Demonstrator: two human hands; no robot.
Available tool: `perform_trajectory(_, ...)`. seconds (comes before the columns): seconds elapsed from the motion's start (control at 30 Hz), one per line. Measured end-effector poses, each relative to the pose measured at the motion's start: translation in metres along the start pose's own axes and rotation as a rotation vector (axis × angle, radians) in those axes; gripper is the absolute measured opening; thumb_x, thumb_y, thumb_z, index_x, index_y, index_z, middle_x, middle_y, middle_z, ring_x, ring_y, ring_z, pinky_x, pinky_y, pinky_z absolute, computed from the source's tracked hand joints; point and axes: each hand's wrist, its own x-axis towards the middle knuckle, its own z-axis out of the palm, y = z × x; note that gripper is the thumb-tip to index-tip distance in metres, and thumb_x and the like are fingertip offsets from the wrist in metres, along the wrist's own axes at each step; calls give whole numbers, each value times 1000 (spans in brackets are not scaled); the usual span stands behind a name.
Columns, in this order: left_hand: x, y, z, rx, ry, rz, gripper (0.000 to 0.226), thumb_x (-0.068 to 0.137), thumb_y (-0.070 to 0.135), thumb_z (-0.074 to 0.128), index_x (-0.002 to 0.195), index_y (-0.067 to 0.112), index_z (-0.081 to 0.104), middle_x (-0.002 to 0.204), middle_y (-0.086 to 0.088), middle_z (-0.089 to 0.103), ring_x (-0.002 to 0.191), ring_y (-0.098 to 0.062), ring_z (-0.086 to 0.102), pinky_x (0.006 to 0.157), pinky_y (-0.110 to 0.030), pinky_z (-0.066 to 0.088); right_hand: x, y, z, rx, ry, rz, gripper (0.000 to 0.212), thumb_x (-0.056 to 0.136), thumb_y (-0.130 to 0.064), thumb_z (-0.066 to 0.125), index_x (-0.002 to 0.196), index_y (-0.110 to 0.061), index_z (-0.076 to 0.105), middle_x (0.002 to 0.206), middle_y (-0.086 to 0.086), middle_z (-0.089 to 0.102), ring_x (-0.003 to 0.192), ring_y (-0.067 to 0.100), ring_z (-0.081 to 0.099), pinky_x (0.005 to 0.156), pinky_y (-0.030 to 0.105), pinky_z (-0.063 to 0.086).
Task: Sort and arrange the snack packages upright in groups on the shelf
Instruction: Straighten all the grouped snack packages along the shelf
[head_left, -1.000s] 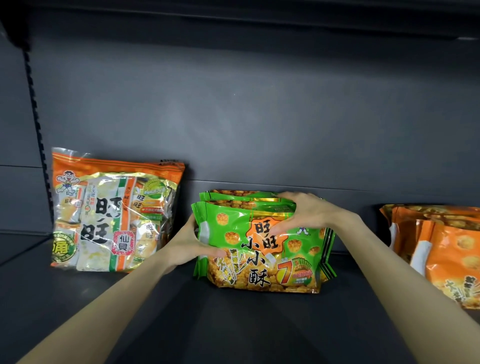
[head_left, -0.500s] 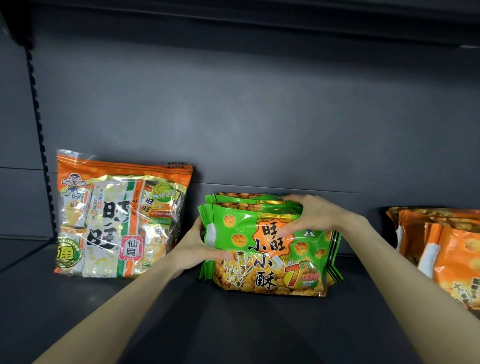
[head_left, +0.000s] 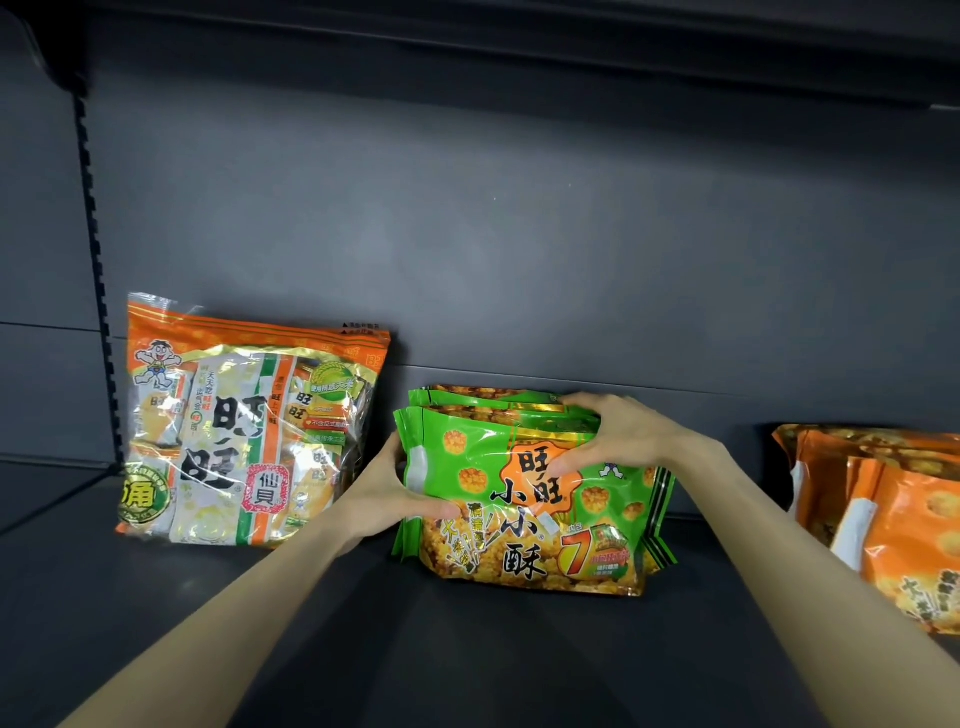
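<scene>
Several green foil snack packages (head_left: 519, 525), bunched front to back, are shown standing on the dark grey shelf (head_left: 467, 654) between the two hands. The left hand (head_left: 387, 499) is clamped on the bundle's left edge, with the thumb laid across the front face and the remaining digits hidden behind. The right hand (head_left: 623, 436) is curled over the top edge, its fingers (head_left: 576, 405) hooked behind the rear packages and the thumb pressed on the front. The bundle's long axis is seen to run from one hand to the other, so that it is enclosed between them, with neither hand clearly nearer. Just outside the back of the left hand, a large orange-and-clear bag (head_left: 244, 436) of wrapped crackers is leaned against the back panel (head_left: 519, 234). Well beyond the right forearm, orange foil packages (head_left: 893, 519) are grouped. Any sideways shift is judged to be tighter on the left-hand side, where little gap is seen.
</scene>
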Motion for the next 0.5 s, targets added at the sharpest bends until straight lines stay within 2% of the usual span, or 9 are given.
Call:
perform_trajectory(0.13,-2,-1,2,-4,15,1,96,53,10,90,130,34,38,118,10,62,110,-8,58,89,-21,45,1,3,4,-40,30,3,110,51,-68,78,144,-33,31,148,-3,39,138,24,33,112,46,32)
perform_trajectory(0.3,-2,5,3,-7,11,11,92,57,6,87,129,32,36,117,10,62,108,-5,58,84,-16,43,2,1,-2,-35,6,9,127,33,-82,68,144,-35,31,147,-4,41,138,25,33,111,48,33)
perform_trajectory(0.4,-5,7,3,33,0,8,90,60,8,87,129,32,35,116,13,60,107,-4,57,89,-19,42,2,0,-1,-34,-6,13,126,33,-80,68,144,-36,30,147,-3,41,137,24,33,111,48,33)
perform_trajectory(0.5,-7,8,2,68,-14,-7,86,63,10,85,130,30,35,114,15,61,104,-2,57,86,-16,42,1,-1,-1,-38,-11,24,126,33,-81,68,144,-36,29,146,-1,42,136,24,35,110,48,34)
